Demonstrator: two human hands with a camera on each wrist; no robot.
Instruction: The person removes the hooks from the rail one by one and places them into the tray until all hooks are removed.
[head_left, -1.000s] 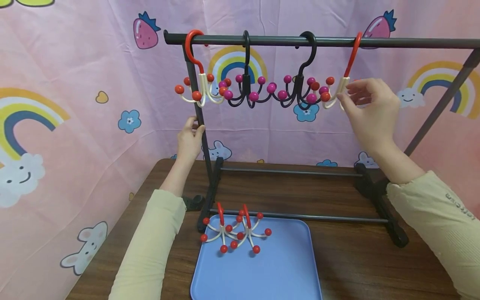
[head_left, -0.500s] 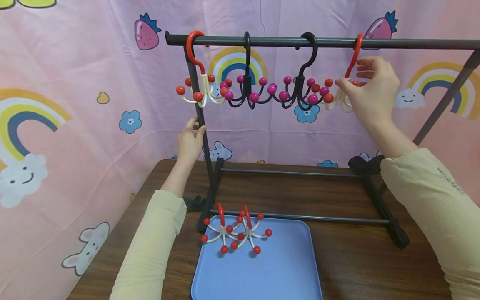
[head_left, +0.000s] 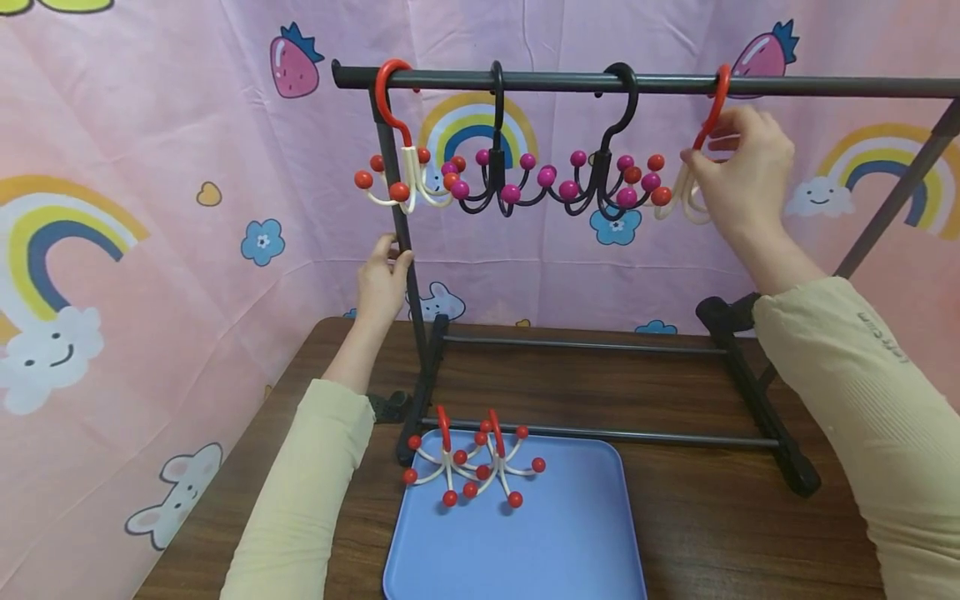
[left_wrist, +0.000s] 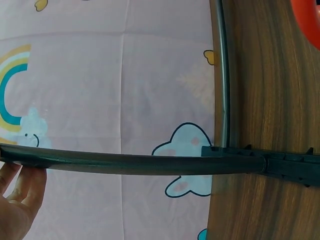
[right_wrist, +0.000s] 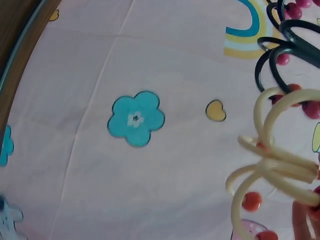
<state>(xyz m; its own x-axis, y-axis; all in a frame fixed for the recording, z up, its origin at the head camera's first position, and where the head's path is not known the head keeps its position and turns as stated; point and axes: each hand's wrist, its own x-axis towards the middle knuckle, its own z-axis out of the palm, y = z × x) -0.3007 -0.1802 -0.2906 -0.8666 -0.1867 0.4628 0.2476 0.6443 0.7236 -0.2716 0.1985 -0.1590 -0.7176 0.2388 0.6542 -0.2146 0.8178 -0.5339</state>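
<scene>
Head cam: L hand (head_left: 382,287) holds the rack's L post (head_left: 415,296) about midway up, thumb + fingers around it; L wrist cam also has the fingertips on the post. R hand (head_left: 750,171) is up near the R end of the top rail (head_left: 555,82), narrow grip, thumb and curled fingers about the red neck of the R red/white hanger (head_left: 712,115). How tight, can't tell. That hanger's hook is over the rail, cream prongs below, partly hidden by the hand; R wrist cam has the prongs close up, w/ a bit of the fingers in its lower R corner.

Also on the rail, L to R: L red/white hanger (head_left: 410,171) by the rail's L end, then black hanger 1 (head_left: 497,171) and black hanger 2 (head_left: 602,171), both w/ pink balls. Prong tips of neighbours overlap in view; can't tell if touching.

Blue tray (head_left: 570,525) on the brown table (head_left: 712,525), its far edge by the rack's near crossbar (head_left: 637,436). Two more red/white hangers (head_left: 500,458) stand hooks up, side by side, at the tray's far L corner, tips w/ red balls, some at the tray's L edge. Pink cartoon cloth (head_left: 322,183) behind.
</scene>
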